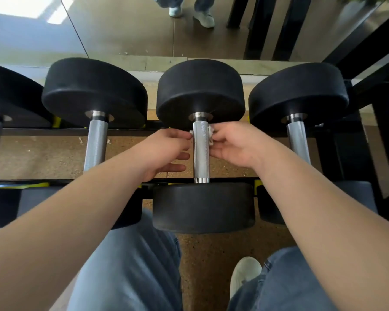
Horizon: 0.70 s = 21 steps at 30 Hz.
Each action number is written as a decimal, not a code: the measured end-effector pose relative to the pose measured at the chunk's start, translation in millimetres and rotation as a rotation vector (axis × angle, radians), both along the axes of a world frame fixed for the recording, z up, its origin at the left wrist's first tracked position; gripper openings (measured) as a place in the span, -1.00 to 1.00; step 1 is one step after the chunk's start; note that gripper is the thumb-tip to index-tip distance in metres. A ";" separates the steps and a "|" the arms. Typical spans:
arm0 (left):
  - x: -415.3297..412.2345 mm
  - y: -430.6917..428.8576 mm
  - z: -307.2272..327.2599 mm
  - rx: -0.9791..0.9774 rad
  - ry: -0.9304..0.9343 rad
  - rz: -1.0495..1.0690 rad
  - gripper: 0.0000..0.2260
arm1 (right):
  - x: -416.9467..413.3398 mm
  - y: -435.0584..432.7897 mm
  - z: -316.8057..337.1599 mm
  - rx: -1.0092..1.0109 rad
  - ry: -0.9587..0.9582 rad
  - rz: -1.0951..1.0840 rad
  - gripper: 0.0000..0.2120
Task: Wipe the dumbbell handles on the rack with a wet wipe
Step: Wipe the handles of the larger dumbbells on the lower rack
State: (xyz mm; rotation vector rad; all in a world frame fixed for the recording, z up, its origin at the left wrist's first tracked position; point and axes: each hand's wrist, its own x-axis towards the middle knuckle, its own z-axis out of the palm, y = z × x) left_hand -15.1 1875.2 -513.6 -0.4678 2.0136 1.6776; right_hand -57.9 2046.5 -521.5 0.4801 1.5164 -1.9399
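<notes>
A black dumbbell lies on the rack in the middle of the head view, its knurled steel handle (201, 151) running away from me. A white wet wipe (211, 135) passes under the far end of that handle, with a bit showing on each side. My left hand (166, 149) pinches the wipe's left end with thumb and forefinger, its other fingers stretched toward the handle. My right hand (231, 143) pinches the right end beside the handle.
Another dumbbell handle (96, 144) lies to the left and one more (298, 140) to the right, each between black round heads. The black rack rail (54, 132) crosses behind my hands. A mirror (121, 25) stands behind the rack. My knees and a white shoe (243, 277) are below.
</notes>
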 end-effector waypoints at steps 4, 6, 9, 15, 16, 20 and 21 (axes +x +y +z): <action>0.5 1.6 -1.4 -0.009 -0.009 0.027 -0.68 | 13.0 3.3 -4.9 0.315 -0.045 0.361 -0.45; 0.9 0.4 -1.5 -0.016 -0.026 0.032 -0.69 | 15.3 5.2 -3.8 0.371 -0.086 0.454 -0.47; 3.0 -1.1 -1.2 0.020 -0.067 0.013 -0.72 | 10.3 -2.4 3.2 0.195 -0.087 0.182 -0.44; 0.9 -1.6 1.8 0.083 -0.047 0.092 -0.70 | 0.5 -16.6 4.9 0.006 -0.052 -0.107 -0.48; -0.4 -2.6 1.8 0.073 -0.041 0.104 -0.70 | 2.9 -13.9 6.2 0.079 -0.030 -0.031 -0.47; -4.2 -1.4 0.5 0.028 -0.049 0.071 -0.71 | 16.6 -1.6 3.4 0.438 -0.030 0.389 -0.65; -4.3 0.4 0.4 0.011 -0.056 0.039 -0.72 | 19.7 0.3 1.9 0.498 -0.041 0.479 -0.70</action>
